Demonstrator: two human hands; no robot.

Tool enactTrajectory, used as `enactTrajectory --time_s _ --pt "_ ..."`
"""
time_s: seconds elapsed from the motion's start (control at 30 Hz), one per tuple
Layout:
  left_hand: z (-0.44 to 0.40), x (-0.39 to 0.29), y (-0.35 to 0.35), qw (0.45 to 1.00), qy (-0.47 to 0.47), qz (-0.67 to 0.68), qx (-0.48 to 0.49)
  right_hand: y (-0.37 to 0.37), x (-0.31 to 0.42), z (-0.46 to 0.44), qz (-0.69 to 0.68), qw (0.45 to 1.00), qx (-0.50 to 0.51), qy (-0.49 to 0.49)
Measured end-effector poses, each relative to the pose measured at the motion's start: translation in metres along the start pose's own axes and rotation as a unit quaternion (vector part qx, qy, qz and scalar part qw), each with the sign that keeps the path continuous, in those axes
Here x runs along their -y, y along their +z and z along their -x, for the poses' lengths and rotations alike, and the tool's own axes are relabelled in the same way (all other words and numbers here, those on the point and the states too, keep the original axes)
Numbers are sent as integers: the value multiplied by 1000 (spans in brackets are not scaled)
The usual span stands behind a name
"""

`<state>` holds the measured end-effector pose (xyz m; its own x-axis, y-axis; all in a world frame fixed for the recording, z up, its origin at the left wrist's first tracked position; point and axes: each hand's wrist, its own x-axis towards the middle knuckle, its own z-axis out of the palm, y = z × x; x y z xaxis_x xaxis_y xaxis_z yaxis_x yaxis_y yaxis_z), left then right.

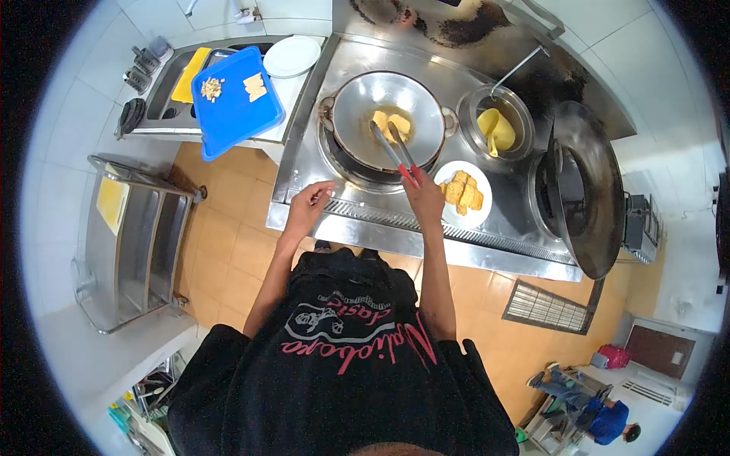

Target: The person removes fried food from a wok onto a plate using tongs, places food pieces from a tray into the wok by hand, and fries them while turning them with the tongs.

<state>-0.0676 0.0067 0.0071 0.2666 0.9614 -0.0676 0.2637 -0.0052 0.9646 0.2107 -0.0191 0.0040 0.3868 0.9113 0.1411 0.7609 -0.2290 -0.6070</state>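
My right hand [424, 199] is closed round the red-handled end of metal tongs [391, 150]. The tips of the tongs reach into a wok [357, 99] and touch pale yellow pieces [398, 125] lying in oil. My left hand [308, 207] hangs over the stove's front edge, its fingers curled together; whether anything small is between them is too small to tell. Just right of the wok, a white plate [453, 219] holds several golden fried pieces [462, 191].
A pot [520, 149] with a yellow scoop [496, 131] stands behind the plate. At the right leans a large dark wok [601, 205]. A blue tray [237, 114] and white plates [292, 57] are at the left. A person [608, 419] is at the far lower right.
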Motion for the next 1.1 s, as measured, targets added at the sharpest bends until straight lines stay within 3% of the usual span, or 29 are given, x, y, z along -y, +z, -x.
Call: enactTrajectory --time_s 0.47,0.6,0.9,1.0,1.07,1.1 --pt "2 9 5 999 30 6 -26 -14 -18 0 15 999 15 47" --pt "2 8 4 999 -4 -18 -26 -9 -20 -1 21 999 8 41" --pt "8 5 2 998 30 -9 -51 -18 -30 -3 -61 997 9 44" --pt "9 3 2 999 17 -9 -48 -23 -43 -5 -86 988 76 103" --pt "9 -2 2 999 11 5 -38 -42 -27 -2 -182 952 113 220" --pt "9 -2 2 999 10 -4 -38 -45 -25 -2 -204 956 97 186"
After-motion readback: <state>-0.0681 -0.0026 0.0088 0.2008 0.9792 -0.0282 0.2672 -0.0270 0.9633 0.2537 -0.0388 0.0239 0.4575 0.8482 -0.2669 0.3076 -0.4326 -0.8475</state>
